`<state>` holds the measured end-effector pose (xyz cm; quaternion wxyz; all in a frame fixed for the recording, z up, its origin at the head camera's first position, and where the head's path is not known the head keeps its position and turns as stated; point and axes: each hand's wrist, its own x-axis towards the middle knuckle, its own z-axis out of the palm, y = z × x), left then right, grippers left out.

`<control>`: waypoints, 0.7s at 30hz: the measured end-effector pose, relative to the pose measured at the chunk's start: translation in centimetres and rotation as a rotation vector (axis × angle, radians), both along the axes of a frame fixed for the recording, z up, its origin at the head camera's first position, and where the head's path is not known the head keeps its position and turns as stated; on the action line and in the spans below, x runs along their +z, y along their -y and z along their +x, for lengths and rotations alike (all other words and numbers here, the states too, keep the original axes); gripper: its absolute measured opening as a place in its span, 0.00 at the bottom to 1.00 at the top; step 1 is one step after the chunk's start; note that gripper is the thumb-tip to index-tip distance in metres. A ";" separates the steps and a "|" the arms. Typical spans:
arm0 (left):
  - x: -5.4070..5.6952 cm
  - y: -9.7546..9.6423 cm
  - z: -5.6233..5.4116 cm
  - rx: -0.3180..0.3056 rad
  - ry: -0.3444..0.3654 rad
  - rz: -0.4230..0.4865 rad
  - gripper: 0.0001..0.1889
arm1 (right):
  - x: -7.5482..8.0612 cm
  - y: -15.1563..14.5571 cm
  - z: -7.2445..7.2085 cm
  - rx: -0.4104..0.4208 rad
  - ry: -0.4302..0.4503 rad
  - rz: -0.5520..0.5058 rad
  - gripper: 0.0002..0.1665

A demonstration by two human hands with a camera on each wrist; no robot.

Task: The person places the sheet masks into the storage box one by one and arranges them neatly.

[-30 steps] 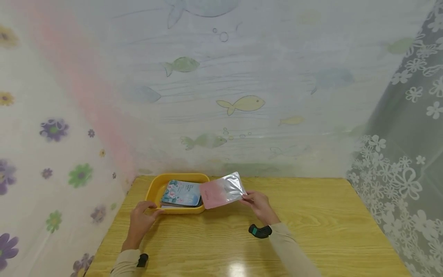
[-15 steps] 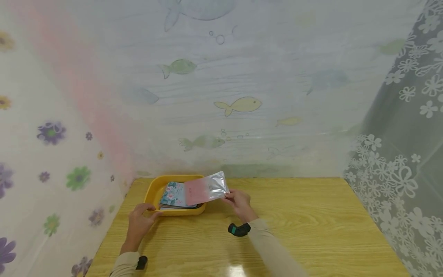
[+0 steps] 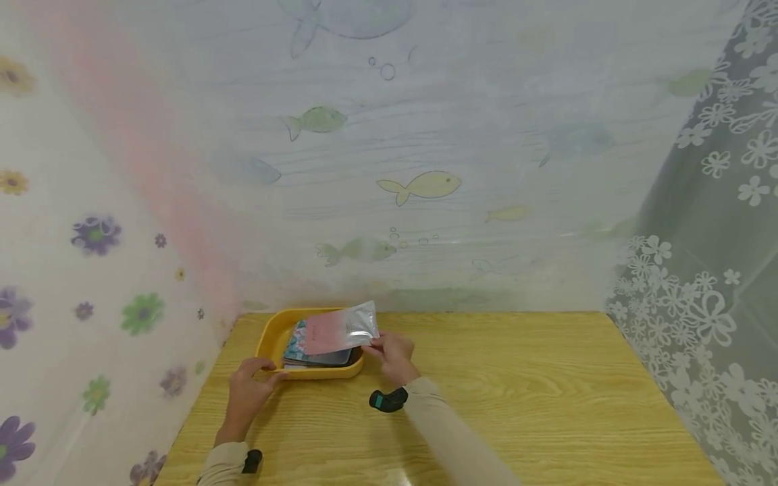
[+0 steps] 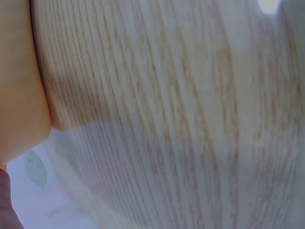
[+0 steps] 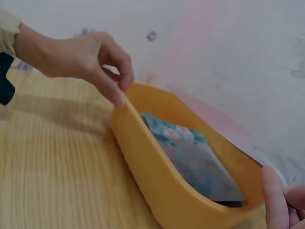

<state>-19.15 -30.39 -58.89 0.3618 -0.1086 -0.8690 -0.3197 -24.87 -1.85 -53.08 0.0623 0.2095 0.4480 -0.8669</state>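
Observation:
My left hand (image 3: 248, 395) pinches the near left rim of a yellow plastic bin (image 3: 267, 334), and the right wrist view shows its thumb outside the wall (image 5: 138, 148). Between thumb and fingers, my right hand (image 3: 396, 356) holds a flat pink and silver foil packet (image 3: 331, 331) by its silver end. This packet hangs tilted over the bin, its pink end above a stack of flat packets. A blue floral packet (image 3: 296, 345) tops that stack, partly covered by the pink one in the head view. In the right wrist view the floral packet (image 5: 190, 157) lies inside the bin.
The bin stands at the back left of a wood-grain table (image 3: 523, 398), close to the back wall (image 3: 486, 270) with its painted fish. A flower-patterned wall (image 3: 121, 283) runs along the left. Frosted floral glass (image 3: 711, 324) borders the right side.
My right hand has moved left, carrying the foil packet from the bin's right edge to over the stack. The left hand has stayed at the rim.

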 end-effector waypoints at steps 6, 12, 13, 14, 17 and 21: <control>0.1 0.1 0.1 -0.006 0.001 -0.001 0.16 | 0.6 2.3 0.1 0.005 0.039 0.023 0.22; 0.1 0.5 0.2 0.009 -0.013 0.000 0.17 | 0.7 4.9 0.3 0.017 -0.008 0.161 0.07; 0.0 0.5 0.1 0.005 -0.025 -0.003 0.17 | 0.7 5.3 0.4 0.026 -0.020 0.204 0.09; -0.1 0.5 0.0 0.001 -0.032 -0.001 0.17 | 0.6 5.5 0.4 0.039 -0.025 0.253 0.10; -0.2 0.5 -0.1 -0.015 -0.047 0.002 0.17 | 0.5 6.0 0.5 0.072 -0.042 0.394 0.13; -0.1 0.4 -0.1 -0.020 -0.030 0.010 0.17 | 0.5 6.3 0.6 0.125 -0.043 0.513 0.15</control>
